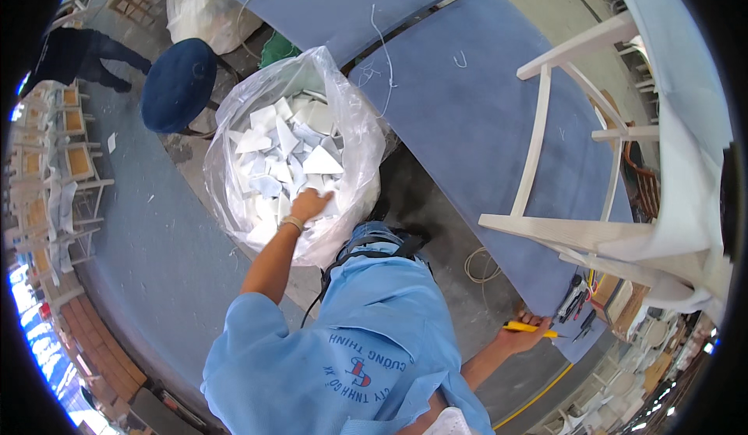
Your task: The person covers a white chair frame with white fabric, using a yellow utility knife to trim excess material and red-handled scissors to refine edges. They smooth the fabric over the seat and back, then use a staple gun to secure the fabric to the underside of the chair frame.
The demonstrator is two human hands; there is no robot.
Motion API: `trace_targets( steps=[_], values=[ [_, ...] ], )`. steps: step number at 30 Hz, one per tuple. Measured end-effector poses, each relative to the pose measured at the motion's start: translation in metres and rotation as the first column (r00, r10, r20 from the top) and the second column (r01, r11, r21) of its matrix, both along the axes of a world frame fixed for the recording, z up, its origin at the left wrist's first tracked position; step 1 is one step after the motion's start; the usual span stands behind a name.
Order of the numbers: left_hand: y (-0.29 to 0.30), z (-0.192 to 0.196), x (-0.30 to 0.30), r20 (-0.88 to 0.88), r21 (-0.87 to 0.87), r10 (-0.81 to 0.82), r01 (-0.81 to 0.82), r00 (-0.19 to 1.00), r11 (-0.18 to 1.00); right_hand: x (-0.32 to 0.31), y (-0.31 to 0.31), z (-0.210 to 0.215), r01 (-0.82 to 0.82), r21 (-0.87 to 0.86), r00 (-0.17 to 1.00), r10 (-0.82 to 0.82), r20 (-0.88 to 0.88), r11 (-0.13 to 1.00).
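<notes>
Over white scraps [322,161], left hand [310,204] extends — right hand [522,340] holds yellow cutter [520,327].

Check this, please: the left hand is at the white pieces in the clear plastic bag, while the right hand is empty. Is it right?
Not quite: the right hand is not empty; it holds a yellow tool, as the head view shows. The rest is right.

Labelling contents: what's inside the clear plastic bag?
Angular white and pale blue-grey pieces lie in the clear plastic bag; the left hand is over the near part. Anything under that hand or below the top layer is covered.
</notes>
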State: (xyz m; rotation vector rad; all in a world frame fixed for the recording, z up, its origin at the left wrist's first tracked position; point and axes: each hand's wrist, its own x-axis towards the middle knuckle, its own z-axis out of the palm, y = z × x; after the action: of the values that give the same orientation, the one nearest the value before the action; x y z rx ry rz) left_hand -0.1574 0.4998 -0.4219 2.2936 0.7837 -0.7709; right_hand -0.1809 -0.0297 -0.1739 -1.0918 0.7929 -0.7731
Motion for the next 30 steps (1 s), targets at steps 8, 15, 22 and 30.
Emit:
trace_targets(
  steps=[8, 15, 22, 30],
  values=[
    [0.028, -0.027, 0.065, 0.568, 0.201, 0.273, -0.453, 0.776, 0.868, 0.148, 0.017, 0.028, -0.185, -0.238, 0.875, 0.27, 0.402, 0.954],
    [-0.128, 0.183, 0.252, 0.851, -0.489, 0.447, 0.101, 0.276, 0.867, 0.182, 0.094, 0.063, -0.132, -0.524, 0.843, 0.373, 0.388, 0.842],
    [-0.264, 0.513, 0.452, 0.973, 0.122, 0.027, 0.607, -0.231, 0.785, 0.179, 0.079, 0.061, -0.026, -0.748, 0.931, 0.288, 0.223, 0.664],
    [-0.303, 0.616, 0.781, 0.483, 0.797, -0.847, 0.513, -0.223, 0.319, 0.195, 0.096, 0.077, 0.258, -0.819, 0.946, 0.038, 0.322, 0.512]
  ],
)
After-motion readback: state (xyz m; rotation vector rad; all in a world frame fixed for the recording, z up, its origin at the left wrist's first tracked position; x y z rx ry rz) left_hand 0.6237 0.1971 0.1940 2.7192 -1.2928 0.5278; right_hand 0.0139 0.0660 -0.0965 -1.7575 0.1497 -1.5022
